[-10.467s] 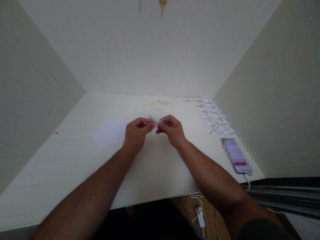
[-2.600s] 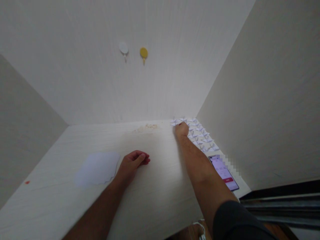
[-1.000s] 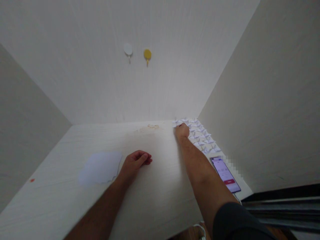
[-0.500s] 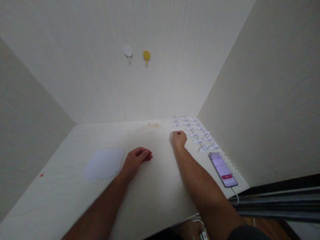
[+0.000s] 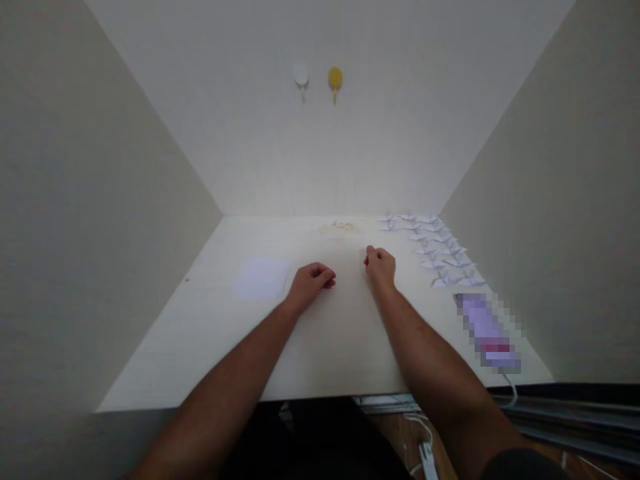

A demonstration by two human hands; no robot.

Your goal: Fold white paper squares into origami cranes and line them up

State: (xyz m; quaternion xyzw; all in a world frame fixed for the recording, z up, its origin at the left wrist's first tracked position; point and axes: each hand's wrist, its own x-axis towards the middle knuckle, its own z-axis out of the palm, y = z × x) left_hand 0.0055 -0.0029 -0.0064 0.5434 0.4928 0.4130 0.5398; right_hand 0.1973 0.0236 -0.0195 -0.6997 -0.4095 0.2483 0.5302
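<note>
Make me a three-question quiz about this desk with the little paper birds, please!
1. Where are the paper cranes?
A. far right of the desk
B. left edge
C. on the floor

2. What colour is the right-hand wall hook?
A. red
B. yellow
C. black

3. How is the left hand?
A. flat open
B. loosely curled, holding nothing seen
C. gripping scissors

Answers: 1 A, they line the right side beyond the phone. 2 B, it sits beside the white hook. 3 B, its fingers curl on the desk.

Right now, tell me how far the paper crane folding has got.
Done: two rows of folded cranes line the desk's right side. In hand: nothing; left hand and right hand rest curled and empty on the desk. Left: the paper stack beside the left hand.
</note>
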